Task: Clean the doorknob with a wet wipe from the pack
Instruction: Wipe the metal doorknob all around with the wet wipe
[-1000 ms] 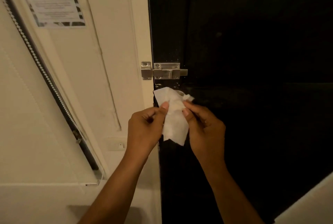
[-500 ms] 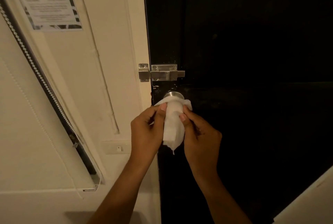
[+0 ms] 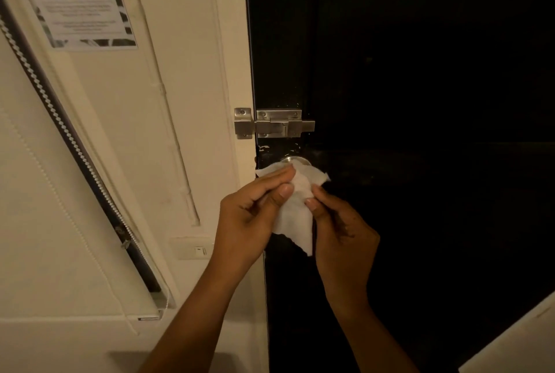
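Observation:
A white wet wipe (image 3: 295, 216) hangs between both hands in front of the black door (image 3: 405, 102). My left hand (image 3: 249, 219) pinches its upper left part with thumb and fingers. My right hand (image 3: 342, 231) pinches its right edge. Just above the wipe, the top of the round silver doorknob (image 3: 294, 160) shows; the wipe's upper edge covers the rest of it. The wipe pack is not in view.
A steel slide bolt (image 3: 274, 124) sits on the door and frame above the knob. A cream wall (image 3: 168, 132) with a posted notice (image 3: 78, 0), a roller blind with bead chain (image 3: 60, 120) and a light switch (image 3: 192, 248) lies left. A pale surface (image 3: 516, 342) shows bottom right.
The wipe dropped from covering the knob, exposing the knob's top. My hands shifted slightly down and regripped the wipe, which now hangs more spread out than half a second ago.

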